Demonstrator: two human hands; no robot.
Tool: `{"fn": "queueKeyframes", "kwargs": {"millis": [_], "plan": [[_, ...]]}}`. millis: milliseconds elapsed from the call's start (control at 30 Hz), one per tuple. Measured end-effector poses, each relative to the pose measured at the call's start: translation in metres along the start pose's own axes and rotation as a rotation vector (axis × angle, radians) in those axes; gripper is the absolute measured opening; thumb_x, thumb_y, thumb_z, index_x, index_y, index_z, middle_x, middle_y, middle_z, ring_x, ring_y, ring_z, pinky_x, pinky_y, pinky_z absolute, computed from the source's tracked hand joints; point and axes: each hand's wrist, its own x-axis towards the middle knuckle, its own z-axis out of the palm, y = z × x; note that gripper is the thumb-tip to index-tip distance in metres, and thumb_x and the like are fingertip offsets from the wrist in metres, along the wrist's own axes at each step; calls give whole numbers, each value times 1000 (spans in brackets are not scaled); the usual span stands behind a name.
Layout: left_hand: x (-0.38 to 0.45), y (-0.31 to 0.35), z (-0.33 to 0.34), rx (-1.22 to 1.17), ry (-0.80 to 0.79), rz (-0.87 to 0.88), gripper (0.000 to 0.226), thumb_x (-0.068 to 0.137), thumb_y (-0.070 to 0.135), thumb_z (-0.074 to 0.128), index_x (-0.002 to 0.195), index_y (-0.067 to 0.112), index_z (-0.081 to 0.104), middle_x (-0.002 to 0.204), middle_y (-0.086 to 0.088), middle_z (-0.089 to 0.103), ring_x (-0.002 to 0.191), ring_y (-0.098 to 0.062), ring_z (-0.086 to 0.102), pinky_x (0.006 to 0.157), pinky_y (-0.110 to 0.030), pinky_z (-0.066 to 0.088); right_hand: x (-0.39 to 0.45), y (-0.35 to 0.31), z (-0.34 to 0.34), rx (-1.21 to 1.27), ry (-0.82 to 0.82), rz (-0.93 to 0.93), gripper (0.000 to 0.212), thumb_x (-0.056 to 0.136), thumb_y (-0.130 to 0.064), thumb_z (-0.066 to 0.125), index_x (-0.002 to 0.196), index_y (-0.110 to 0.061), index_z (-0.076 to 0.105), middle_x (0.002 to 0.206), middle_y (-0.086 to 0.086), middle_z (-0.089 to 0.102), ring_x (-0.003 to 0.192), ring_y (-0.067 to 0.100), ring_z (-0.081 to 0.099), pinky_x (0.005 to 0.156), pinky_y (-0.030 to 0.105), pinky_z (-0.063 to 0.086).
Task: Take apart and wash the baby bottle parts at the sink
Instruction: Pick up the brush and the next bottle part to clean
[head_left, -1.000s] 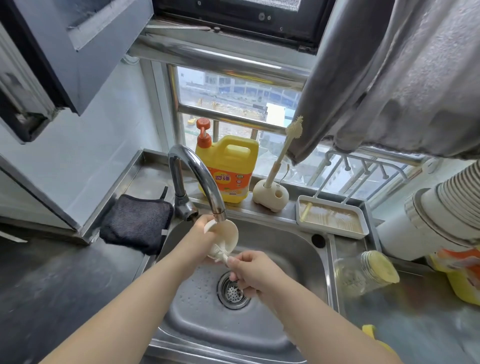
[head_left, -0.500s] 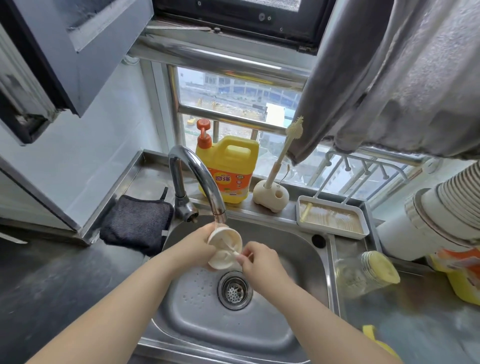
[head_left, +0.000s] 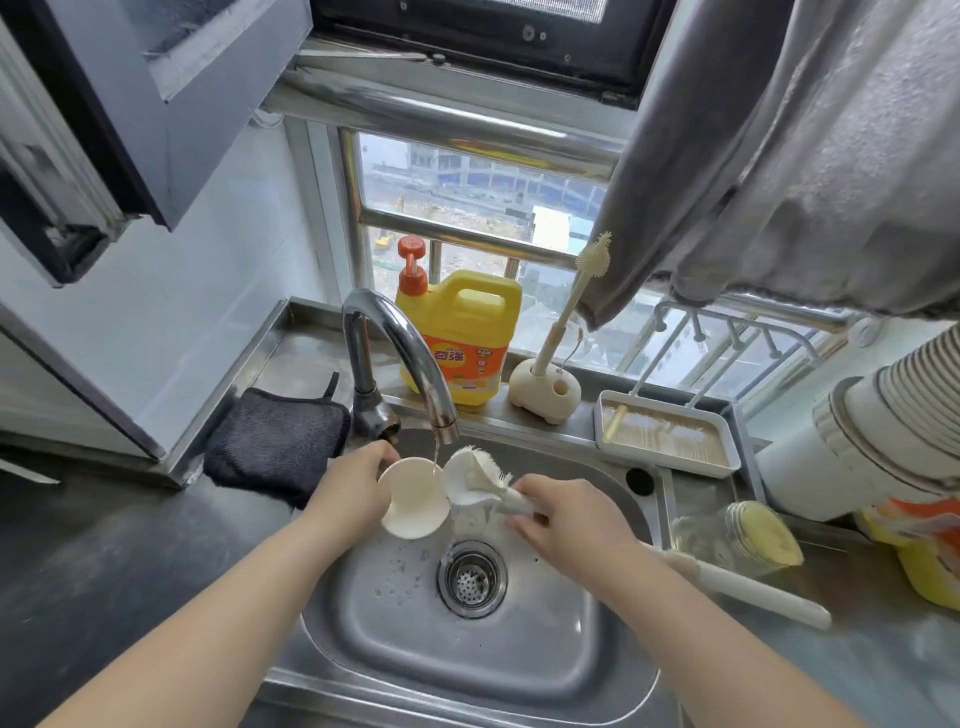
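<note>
Over the steel sink (head_left: 618, 675), my left hand (head_left: 353, 483) grips a cream round bottle cap (head_left: 413, 501) by its far rim, its open side facing up. A thin stream of water runs from the tap (head_left: 402, 348) onto the cap's right edge. My right hand (head_left: 566, 519) grips the handle of a white bottle brush (head_left: 472, 480). The brush head sits just right of the cap, touching its rim, and the long handle sticks out behind my wrist. A clear baby bottle (head_left: 722, 540) with a yellow top lies on its side on the counter to the right.
A yellow detergent jug (head_left: 462, 338), a cream brush stand (head_left: 545, 389) and a white tray (head_left: 670, 439) line the ledge behind the sink. A black cloth (head_left: 280, 441) lies to the left. The drain strainer (head_left: 471, 577) is below my hands. Grey fabric (head_left: 779, 156) hangs at upper right.
The brush head was inside the cap; my right hand has drawn it out to the right. My left hand has turned the cap's opening up under the running water.
</note>
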Motion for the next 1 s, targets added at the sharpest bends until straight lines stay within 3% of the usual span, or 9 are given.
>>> {"fn": "queueKeyframes", "kwargs": {"millis": [167,267,333,433,533,667,767,867,1000], "plan": [[4,-2,-9,-70,-104,45,24,85,6,58,88,28,68,83,4,71,83,-15,66,74,-36,57,14,-5,5,-75,-76,-347,39,94,-28,54,131,-37,50,106,-3,67,101,23,59,74,31,38],[5,0,-16,-116,-155,72,25,87,7,59,92,28,72,86,3,73,84,-14,68,77,-38,57,20,-7,14,-113,-111,-463,47,94,-20,54,136,-41,47,112,-3,65,102,23,61,82,34,44],[4,1,-19,-113,-184,100,27,87,6,58,96,27,73,87,4,74,85,-12,69,80,-36,57,24,-8,19,-109,-79,-519,46,90,-15,58,131,-35,54,106,-1,66,92,26,64,73,36,48],[3,1,-21,-154,-214,131,29,87,5,58,102,28,69,87,0,74,84,-14,69,78,-32,56,29,-9,26,-150,15,-606,30,75,-15,68,104,-26,69,78,-3,66,62,24,65,47,27,47],[-1,0,-20,-146,-202,193,37,91,15,59,113,44,53,90,1,71,81,-14,66,77,-23,51,35,-9,28,-170,82,-624,17,67,-19,66,83,-25,69,67,-7,62,48,20,60,39,22,40],[-8,-13,-19,-106,-185,441,29,91,15,60,111,37,60,123,26,54,106,-2,58,96,-27,46,38,-5,25,-145,105,-603,20,62,-17,78,77,-26,68,61,-9,60,48,16,59,40,18,37],[-8,-30,-18,87,-178,658,30,87,41,61,116,35,65,143,24,34,133,-3,36,111,-24,28,36,-4,14,18,70,-494,5,76,-18,69,73,-21,66,62,-5,60,56,16,57,50,21,35],[-9,-29,-17,105,-136,713,42,79,58,59,117,40,59,137,36,35,131,0,29,109,-12,16,32,-6,7,261,-110,-230,23,85,-22,68,64,-28,63,56,-14,54,55,3,49,54,19,34],[-9,-23,-11,17,-180,614,50,73,52,61,104,14,71,115,10,62,116,-2,44,104,-21,30,27,-12,6,401,-277,-56,34,83,-23,71,55,-37,59,51,-22,54,47,-5,46,48,10,33]]}}
